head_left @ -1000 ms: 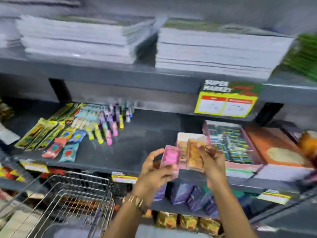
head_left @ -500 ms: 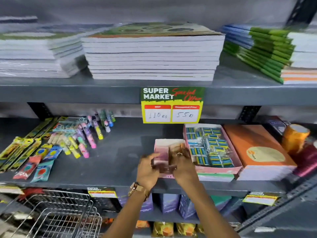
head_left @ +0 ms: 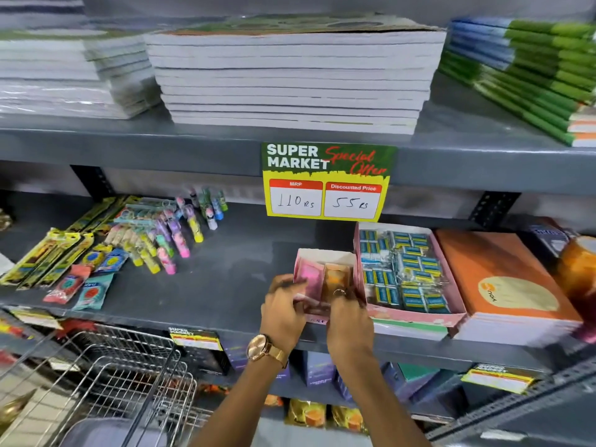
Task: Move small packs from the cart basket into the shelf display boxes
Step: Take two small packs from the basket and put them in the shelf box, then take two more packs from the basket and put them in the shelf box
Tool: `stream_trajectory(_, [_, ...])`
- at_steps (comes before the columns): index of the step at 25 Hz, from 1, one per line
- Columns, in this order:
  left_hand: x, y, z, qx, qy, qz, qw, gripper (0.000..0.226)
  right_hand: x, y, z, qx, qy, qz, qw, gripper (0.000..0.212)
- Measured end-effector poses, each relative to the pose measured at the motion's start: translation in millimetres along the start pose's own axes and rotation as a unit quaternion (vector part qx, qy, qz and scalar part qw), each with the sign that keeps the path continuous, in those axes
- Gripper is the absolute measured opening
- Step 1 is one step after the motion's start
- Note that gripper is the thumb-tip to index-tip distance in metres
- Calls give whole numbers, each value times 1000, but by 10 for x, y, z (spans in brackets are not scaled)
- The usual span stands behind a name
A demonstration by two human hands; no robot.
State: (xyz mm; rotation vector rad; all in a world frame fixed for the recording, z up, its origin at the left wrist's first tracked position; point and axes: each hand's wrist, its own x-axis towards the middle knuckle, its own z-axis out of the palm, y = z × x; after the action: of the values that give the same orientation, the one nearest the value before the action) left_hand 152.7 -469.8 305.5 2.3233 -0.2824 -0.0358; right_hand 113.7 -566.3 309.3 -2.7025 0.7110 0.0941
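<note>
A small pink display box (head_left: 317,255) stands on the grey middle shelf (head_left: 225,279), just left of a larger pink box (head_left: 419,312) full of blue packs. Inside the small box stand a pink pack (head_left: 311,279) and an orange pack (head_left: 337,279). My left hand (head_left: 283,312) grips the pink pack at the box's front left. My right hand (head_left: 350,317), with a ring, holds the orange pack from the front. The wire cart basket (head_left: 129,375) is at the lower left; no packs show in it.
An orange-covered stack (head_left: 503,285) lies right of the boxes. Pens, markers and hanging packs (head_left: 129,243) are spread on the shelf's left. A yellow price sign (head_left: 325,182) hangs from the upper shelf, which carries stacks of notebooks (head_left: 290,75). Boxes fill the shelf below.
Both hands carried the pink and orange packs from mid-air in front of the shelf down into the small pink box. The view swung left to centre on the boxes.
</note>
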Motion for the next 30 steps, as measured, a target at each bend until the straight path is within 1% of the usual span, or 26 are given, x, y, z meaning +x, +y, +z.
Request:
stream_trajectory(3, [-8,-20,28,24,-6,8,1000,32,55,-41,141,-15,5,-8,1000,45])
stream_trajectory(7, [70,-87,92,107,-40,19,993,28,53,-20,255,-35,43,-28,998,45])
stream_trajectory(9, [95,-91,97,120,-43,33,991,28,38,-37,220,-58,19,-13,998,47])
stream_trajectory(11, [72,-143,62,105,-36,58,992,30,-8,-117,183,-69,10,-6,998,55])
stream_trajectory(12, [37,-195,10,93,-27,70,993,32,-55,-187,173,-68,34,-29,997,59])
stream_trajectory(13, [-16,-284,-69,90,-14,78,993,34,-108,-277,194,-71,80,-73,992,63])
stream_trajectory(15, [-168,-511,-308,85,25,74,993,36,-224,-498,312,-62,153,-183,969,63])
stream_trajectory(17, [-378,-853,-650,69,75,33,994,37,-425,-859,501,-9,145,-292,945,49])
stream_trajectory(18, [-494,-1071,-829,60,99,0,993,35,-543,-1069,596,17,123,-331,936,44])
stream_trajectory(19, [-648,-1321,-1037,53,123,-39,990,31,-667,-1314,737,39,84,-370,924,44])
stream_trajectory(21, [-982,-1960,-1371,48,155,-135,977,25,-925,-1774,1080,56,-21,-450,891,46])
stream_trajectory(22, [-1182,-2337,-1531,38,164,-201,965,22,-1060,-2028,1284,47,-82,-480,872,43])
stream_trajectory(24, [-1566,-3059,-1699,1,159,-344,925,21,-1249,-2421,1646,-9,-191,-512,837,32])
stream_trajectory(26, [-1975,-3698,-1782,-25,143,-479,866,23,-1402,-2805,2096,-65,-269,-528,803,30])
stream_trajectory(28, [-2361,-4190,-1713,-38,101,-571,814,28,-1554,-3089,2558,-122,-337,-526,771,33])
stream_trajectory(30, [-2722,-4510,-1571,-55,26,-623,780,38,-1712,-3277,3103,-204,-399,-516,730,37])
